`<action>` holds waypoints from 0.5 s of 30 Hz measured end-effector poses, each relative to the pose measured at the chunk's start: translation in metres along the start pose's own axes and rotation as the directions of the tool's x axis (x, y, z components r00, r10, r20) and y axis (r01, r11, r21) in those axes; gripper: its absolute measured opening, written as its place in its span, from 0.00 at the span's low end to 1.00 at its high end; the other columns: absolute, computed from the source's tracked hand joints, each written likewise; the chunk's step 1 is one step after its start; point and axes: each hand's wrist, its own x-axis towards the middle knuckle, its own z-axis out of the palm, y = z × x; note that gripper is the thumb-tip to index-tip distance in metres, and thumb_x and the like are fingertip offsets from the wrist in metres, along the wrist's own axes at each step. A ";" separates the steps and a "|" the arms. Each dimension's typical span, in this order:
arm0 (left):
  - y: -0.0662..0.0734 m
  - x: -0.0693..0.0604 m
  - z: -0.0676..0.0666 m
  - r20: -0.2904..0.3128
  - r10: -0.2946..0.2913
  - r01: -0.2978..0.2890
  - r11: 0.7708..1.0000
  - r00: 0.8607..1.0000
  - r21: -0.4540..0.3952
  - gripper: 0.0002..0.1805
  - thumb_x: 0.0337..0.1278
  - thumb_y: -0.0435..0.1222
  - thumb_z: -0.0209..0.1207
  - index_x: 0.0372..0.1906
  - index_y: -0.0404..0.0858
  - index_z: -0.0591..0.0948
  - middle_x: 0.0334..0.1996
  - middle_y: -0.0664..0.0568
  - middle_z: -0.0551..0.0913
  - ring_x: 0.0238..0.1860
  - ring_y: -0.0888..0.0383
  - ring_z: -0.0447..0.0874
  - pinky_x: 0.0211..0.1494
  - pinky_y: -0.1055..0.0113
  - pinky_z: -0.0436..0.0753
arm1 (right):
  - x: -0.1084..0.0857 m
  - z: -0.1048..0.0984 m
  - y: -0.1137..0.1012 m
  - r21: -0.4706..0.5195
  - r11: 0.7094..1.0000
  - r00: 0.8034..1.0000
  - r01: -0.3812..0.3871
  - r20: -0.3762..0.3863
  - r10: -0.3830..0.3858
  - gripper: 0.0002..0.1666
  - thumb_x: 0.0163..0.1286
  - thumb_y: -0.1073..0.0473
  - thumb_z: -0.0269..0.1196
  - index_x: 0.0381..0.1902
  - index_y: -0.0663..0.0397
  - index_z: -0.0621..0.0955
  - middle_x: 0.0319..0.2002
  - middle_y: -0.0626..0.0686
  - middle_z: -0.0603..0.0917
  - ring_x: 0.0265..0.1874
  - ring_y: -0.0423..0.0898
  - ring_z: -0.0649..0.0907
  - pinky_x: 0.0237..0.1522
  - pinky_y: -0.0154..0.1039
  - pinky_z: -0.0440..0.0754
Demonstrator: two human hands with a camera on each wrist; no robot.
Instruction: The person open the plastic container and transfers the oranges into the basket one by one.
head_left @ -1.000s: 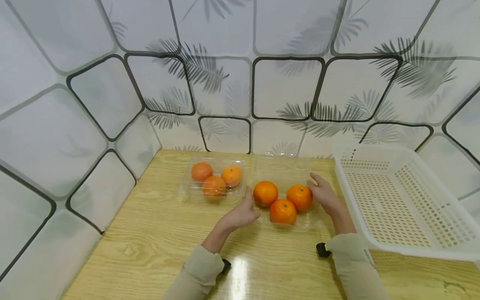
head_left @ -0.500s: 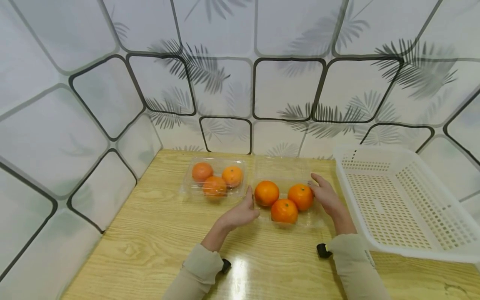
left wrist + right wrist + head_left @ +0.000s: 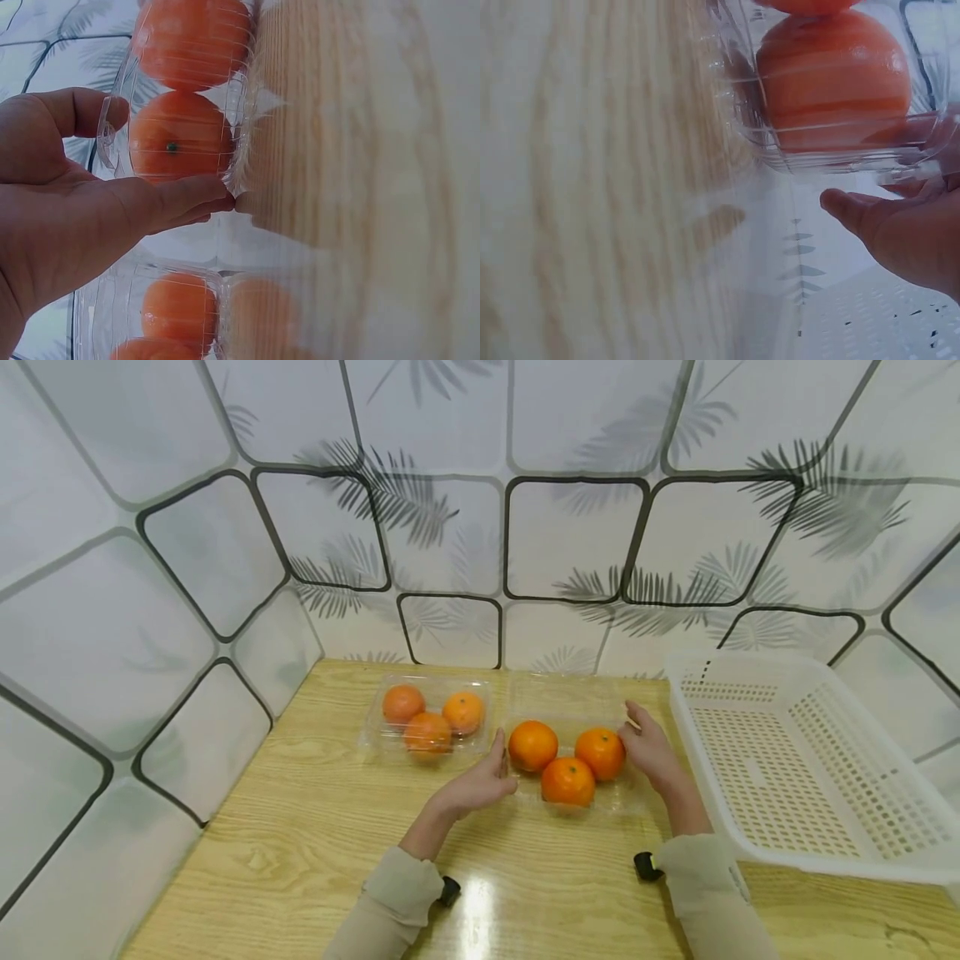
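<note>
In the head view, a clear plastic clamshell box (image 3: 630, 802) stands before me with its lid (image 3: 566, 693) folded back toward the wall. Three oranges lie inside, the front orange (image 3: 567, 782) nearest me. My left hand (image 3: 474, 787) is at the box's left side, fingers straight along the wall; in the left wrist view its thumb (image 3: 114, 112) touches the rim. At the right side is my right hand (image 3: 654, 752), its fingers extended. In the right wrist view one fingertip (image 3: 836, 201) is apart from the box wall, while part of the hand is behind clear plastic.
Left of the open box sits a closed clear box (image 3: 371, 735) with three oranges (image 3: 428, 735) inside. A white slotted plastic basket (image 3: 712, 793) stands on the right, close to my right forearm. The patterned wall (image 3: 558, 635) rises behind the wooden table (image 3: 300, 860).
My right hand has shifted slightly, its fingertips a little farther back and to the right. The left hand, both boxes and the oranges stay nearly in place.
</note>
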 end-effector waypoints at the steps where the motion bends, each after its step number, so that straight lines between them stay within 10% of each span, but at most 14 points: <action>1: 0.001 0.002 -0.001 0.002 -0.002 0.002 1.000 1.000 0.002 0.53 0.61 0.25 0.48 0.76 0.37 0.23 0.78 0.41 0.24 0.79 0.46 0.34 0.78 0.53 0.46 | -0.001 -0.001 -0.001 -0.014 1.000 1.000 0.007 -0.011 -0.007 0.37 0.77 0.64 0.44 0.78 0.66 0.46 0.75 0.74 0.48 0.73 0.70 0.55 0.70 0.61 0.59; 15: 0.002 0.007 -0.002 -0.002 0.030 -0.030 0.999 1.000 0.015 0.53 0.61 0.25 0.50 0.75 0.34 0.23 0.77 0.36 0.27 0.78 0.43 0.35 0.77 0.50 0.46 | -0.023 0.002 -0.015 -0.210 0.954 0.967 0.214 -0.092 -0.237 0.40 0.67 0.74 0.50 0.76 0.68 0.54 0.74 0.73 0.54 0.72 0.71 0.57 0.68 0.66 0.59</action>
